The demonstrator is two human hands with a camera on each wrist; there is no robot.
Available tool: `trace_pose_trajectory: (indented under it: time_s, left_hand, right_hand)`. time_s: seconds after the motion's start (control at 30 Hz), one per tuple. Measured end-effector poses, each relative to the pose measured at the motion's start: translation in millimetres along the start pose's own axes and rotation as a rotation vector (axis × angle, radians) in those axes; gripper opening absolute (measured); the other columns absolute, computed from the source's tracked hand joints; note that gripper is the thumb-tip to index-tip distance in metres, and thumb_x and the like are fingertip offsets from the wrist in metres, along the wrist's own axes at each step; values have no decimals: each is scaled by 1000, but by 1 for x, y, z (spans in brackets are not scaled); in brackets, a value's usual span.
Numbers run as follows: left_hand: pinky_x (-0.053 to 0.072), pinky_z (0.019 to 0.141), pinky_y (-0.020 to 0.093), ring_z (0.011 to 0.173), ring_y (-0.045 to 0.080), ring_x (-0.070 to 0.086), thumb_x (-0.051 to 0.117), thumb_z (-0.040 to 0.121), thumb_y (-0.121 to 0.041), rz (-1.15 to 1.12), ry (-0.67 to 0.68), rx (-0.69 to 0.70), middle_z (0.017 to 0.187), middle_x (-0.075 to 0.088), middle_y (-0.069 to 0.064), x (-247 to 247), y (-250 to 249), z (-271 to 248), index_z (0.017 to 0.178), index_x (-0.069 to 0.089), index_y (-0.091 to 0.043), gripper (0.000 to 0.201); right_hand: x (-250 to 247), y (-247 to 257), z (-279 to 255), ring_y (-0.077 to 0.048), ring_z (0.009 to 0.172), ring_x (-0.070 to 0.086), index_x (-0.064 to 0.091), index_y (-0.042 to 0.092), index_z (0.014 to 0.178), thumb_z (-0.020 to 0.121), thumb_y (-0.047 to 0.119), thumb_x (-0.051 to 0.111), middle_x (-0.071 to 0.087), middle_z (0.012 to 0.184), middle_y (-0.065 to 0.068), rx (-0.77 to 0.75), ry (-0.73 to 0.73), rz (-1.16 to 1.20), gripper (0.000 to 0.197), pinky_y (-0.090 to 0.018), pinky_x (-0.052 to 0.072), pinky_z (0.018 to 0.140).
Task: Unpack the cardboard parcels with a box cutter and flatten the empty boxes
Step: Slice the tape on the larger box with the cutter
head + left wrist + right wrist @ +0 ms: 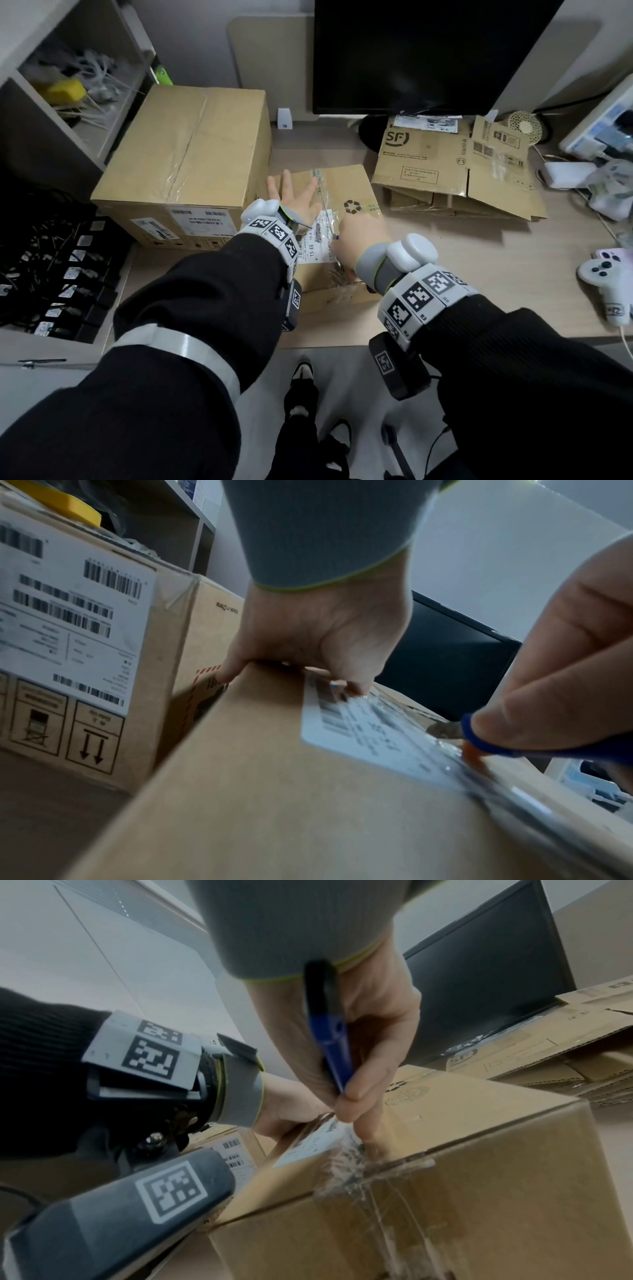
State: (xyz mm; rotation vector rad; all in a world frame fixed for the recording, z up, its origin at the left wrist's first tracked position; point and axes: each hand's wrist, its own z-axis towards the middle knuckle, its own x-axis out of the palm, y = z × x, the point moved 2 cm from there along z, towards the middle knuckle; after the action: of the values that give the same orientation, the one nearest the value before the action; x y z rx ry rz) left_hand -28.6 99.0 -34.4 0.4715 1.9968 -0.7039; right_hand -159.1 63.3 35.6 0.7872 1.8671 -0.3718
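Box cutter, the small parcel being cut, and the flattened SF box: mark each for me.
box cutter (334, 1047): right wrist view, on its blue handle in the right hand.
small parcel (356, 185): head view, on its bare top panel.
flattened SF box (424, 154): head view, on the printed panel near the monitor.

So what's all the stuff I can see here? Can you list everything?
Small brown cardboard parcel: one, brown, desk middle, clear tape and white label on top.
Big brown cardboard box: one, brown, left of the parcel.
Flattened brown SF cardboard boxes: a pile, brown, right, below the monitor.
Black computer monitor: one, black, back.
White game controller: one, white, desk's right edge.
Blue-handled box cutter: one, blue and black, tip at the tape seam.
Left hand: one, flat on the parcel top.
Right hand: one, grips the cutter.
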Motion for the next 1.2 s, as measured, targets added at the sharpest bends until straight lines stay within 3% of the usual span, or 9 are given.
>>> trace_pose_trajectory:
  time_s: [0.27,0.43,0.57,0.7,0.87,0.97,1.1,1.17,1.2]
  left_hand:
    - [-1,114,61,142,38,-23,28,99,-44,15,-3,2,158,-22,4,-2,-1,-4,150,0,-43,58]
    - [0,114,61,142,42,-21,29,99,-46,27,-15,-24,159,-20,5,-2,-3,-3,150,1,-43,58]
    - [-1,114,60,142,44,-19,29,99,-46,31,-42,-21,159,-17,6,1,-4,-3,150,1,-43,58]
    - [-1,114,58,142,45,-16,29,99,-46,34,-59,-26,160,-14,8,2,-3,-2,150,4,-42,57]
    - [-1,115,57,142,48,-12,27,98,-48,82,-80,-19,160,-11,12,4,-2,2,151,6,-40,57]
    - [-1,114,58,142,47,-12,25,99,-49,94,-58,-31,160,-12,9,2,-3,-1,150,1,-41,57]
    - [-2,114,57,142,46,-13,24,99,-49,104,-54,-38,160,-13,8,0,-6,-5,150,0,-42,57]
    - [-1,114,57,142,46,-11,23,99,-50,124,-52,-34,160,-13,9,-1,-6,-5,150,0,-41,56]
    - [-1,114,56,142,47,-11,22,99,-51,130,-53,-33,160,-13,9,-1,-7,-5,150,0,-41,56]
  right_hand:
    - [0,-1,-20,-18,50,37,37,11,58,90,0,48,39,59,-2,-21,63,-42,36,-24,23,39]
    - [5,-4,-29,-24,62,49,40,11,57,88,-1,50,51,71,-6,-28,86,-12,34,-24,28,38]
    - [10,-8,-34,-26,72,51,36,13,59,91,3,47,46,66,-4,-33,77,25,35,-22,33,42]
    - [10,-10,-44,-25,72,48,36,13,59,91,1,45,45,66,-4,-43,85,9,35,-24,26,40]
    - [14,-11,-52,-25,76,47,39,9,62,92,2,44,39,61,-3,-49,68,-30,31,-28,35,55]
    - [15,-15,-55,-25,73,48,38,10,60,91,1,45,45,66,-5,-73,82,-36,33,-26,28,43]
    - [13,-19,-56,-19,51,39,36,12,57,90,0,47,46,63,-3,-113,115,-60,37,-24,27,35]
    - [12,-21,-53,-13,43,37,36,12,58,92,4,46,47,41,-1,-114,145,-64,37,-21,27,23]
    - [11,-21,-52,-11,38,38,36,13,59,93,5,46,39,25,2,-118,156,-68,36,-16,23,20]
